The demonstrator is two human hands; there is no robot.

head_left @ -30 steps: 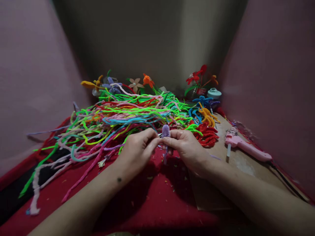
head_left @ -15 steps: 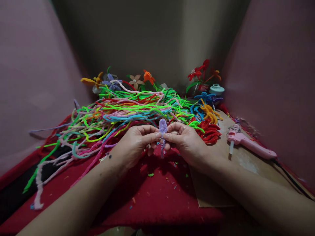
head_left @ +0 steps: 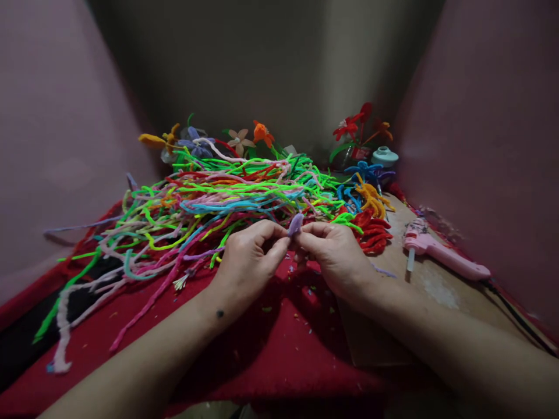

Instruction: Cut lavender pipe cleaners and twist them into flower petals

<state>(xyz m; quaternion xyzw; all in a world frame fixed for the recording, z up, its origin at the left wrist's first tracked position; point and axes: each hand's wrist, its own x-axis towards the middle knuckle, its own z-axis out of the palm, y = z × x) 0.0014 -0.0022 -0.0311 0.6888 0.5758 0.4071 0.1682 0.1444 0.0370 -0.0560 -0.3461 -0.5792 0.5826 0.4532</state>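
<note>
Both my hands meet at the middle of the red cloth, pinching one small lilac pipe-cleaner piece (head_left: 296,223). My left hand (head_left: 250,256) closes thumb and forefinger on its left side. My right hand (head_left: 335,251) pinches it from the right, fingers curled. Only the piece's folded loop shows above the fingertips, tilted to the right; its lower end is hidden behind my fingers. Just beyond my hands lies a large heap of pipe cleaners (head_left: 218,198) in green, pink, blue and red.
A pink glue gun (head_left: 441,253) lies on brown cardboard (head_left: 419,279) at the right, its cord running toward me. Red (head_left: 371,231), orange (head_left: 371,198) and blue bent shapes sit behind my right hand. Finished pipe-cleaner flowers (head_left: 244,138) and a small teal pot (head_left: 385,156) stand at the back. Pink walls close both sides.
The lilac loop has tipped from upright to leaning right and sits lower between my fingertips. The dangling tail seen below my fingers earlier no longer shows. Both hands stay together.
</note>
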